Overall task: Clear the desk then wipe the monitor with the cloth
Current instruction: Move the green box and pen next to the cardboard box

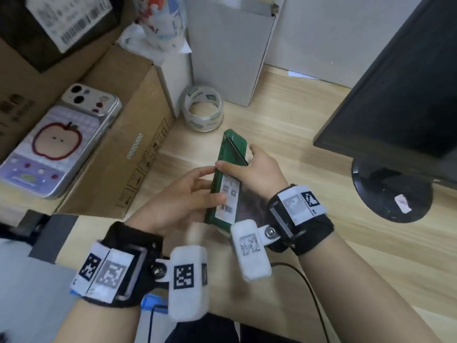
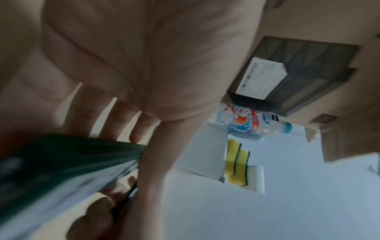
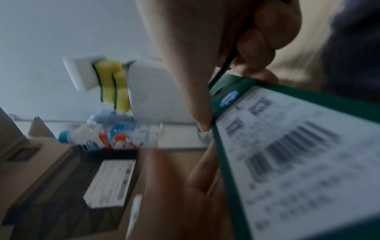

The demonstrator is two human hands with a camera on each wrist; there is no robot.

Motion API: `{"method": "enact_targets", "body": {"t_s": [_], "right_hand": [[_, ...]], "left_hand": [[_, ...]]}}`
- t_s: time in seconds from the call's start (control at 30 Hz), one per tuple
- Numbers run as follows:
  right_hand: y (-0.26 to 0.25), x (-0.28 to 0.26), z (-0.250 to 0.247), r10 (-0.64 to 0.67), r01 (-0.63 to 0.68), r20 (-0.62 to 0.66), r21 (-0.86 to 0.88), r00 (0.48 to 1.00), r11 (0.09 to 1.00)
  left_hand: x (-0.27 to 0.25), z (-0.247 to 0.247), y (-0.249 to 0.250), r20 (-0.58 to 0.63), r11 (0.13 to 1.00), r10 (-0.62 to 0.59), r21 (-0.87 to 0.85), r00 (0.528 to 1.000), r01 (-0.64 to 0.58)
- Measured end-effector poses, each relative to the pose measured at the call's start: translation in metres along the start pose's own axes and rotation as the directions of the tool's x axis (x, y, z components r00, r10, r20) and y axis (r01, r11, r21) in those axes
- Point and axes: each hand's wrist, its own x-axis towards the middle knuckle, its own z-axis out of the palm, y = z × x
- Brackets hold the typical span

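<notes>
Both hands are working a green box (image 1: 228, 174) above the bench (image 1: 284, 134), just in front of the tape roll (image 1: 203, 108). The left hand (image 1: 181, 196) is gripping the box's near side, fingers curled round its edge by the barcode label (image 1: 228, 196). The right hand (image 1: 259, 172) is clasping the far side, thumb on the label face and fingers wrapped behind, where a thin dark flat piece (image 1: 237, 152) is sitting against the box. The monitor (image 1: 395, 90) is standing to the right of the box, well apart from it. No cloth is showing. The risk, as I read it: that thin piece is only lightly pinned, so a loosened grip could be letting it slide out and drop beside the tape roll, or a wide swing right could be knocking the monitor's stand (image 1: 393, 194).
</notes>
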Motion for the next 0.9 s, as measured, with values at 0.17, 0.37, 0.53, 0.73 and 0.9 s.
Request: {"method": "enact_targets", "body": {"t_s": [0.17, 0.37, 0.53, 0.73, 0.9], "right_hand": [[-0.007, 0.016, 0.049, -0.017, 0.034, 0.192, -0.083, 0.981, 0.996], [-0.001, 0.025, 0.076, 0.002, 0.014, 0.215, -0.073, 0.977, 0.997], [0.004, 0.027, 0.077, -0.06, 0.06, 0.168, 0.003, 0.984, 0.998], [0.009, 0.03, 0.072, -0.079, 0.079, 0.063, 0.012, 0.995, 0.997], [0.009, 0.032, 0.07, -0.073, 0.075, 0.095, -0.025, 0.993, 0.997]], "left_hand": [[0.003, -0.03, -0.021, -0.3, 0.992, 0.08, 0.12, 0.95, -0.046], [0.02, -0.056, -0.033, -0.484, 0.887, 0.225, 0.462, 0.846, 0.029], [0.029, -0.063, -0.04, -0.423, 0.789, 0.236, 0.609, 0.875, 0.082], [0.033, -0.052, -0.038, -0.415, 0.443, 0.235, 0.851, 0.879, 0.284], [0.03, -0.042, -0.042, -0.473, 0.304, 0.274, 0.869, 0.837, 0.391]]}}
